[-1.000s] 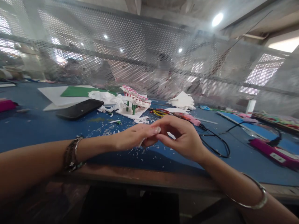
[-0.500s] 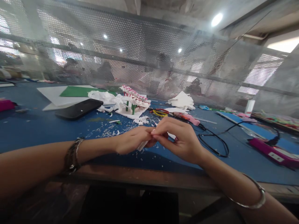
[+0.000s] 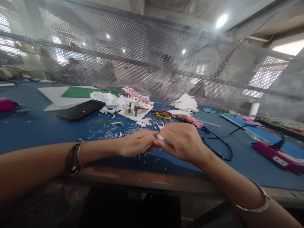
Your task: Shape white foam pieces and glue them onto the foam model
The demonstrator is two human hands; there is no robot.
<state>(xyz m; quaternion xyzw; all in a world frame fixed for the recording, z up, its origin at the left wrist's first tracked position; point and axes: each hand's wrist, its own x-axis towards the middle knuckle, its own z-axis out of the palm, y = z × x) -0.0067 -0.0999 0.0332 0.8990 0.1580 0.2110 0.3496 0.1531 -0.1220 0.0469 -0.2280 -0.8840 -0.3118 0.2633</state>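
My left hand [image 3: 136,143] and my right hand [image 3: 181,139] meet fingertip to fingertip just above the blue table [image 3: 35,129], near its front edge. Both are closed in a pinch on a small white paper strip [image 3: 159,137], which shows only as a sliver between the fingers. A beaded bracelet circles my left wrist and a metal bangle my right. White paper shavings [image 3: 111,134] lie scattered on the table under and behind my hands.
A black phone [image 3: 80,110] lies at the left. A small paper model [image 3: 136,104] with pink-and-white pieces on green posts stands mid-table. Scissors [image 3: 162,114], a pink tool [image 3: 194,121], a black cable [image 3: 218,147], a magenta glue gun [image 3: 277,155]. A perforated screen [image 3: 152,63] backs the table.
My right hand has curled down and closed more tightly over the strip, its fingers rolling toward the left hand. The left hand has barely moved.
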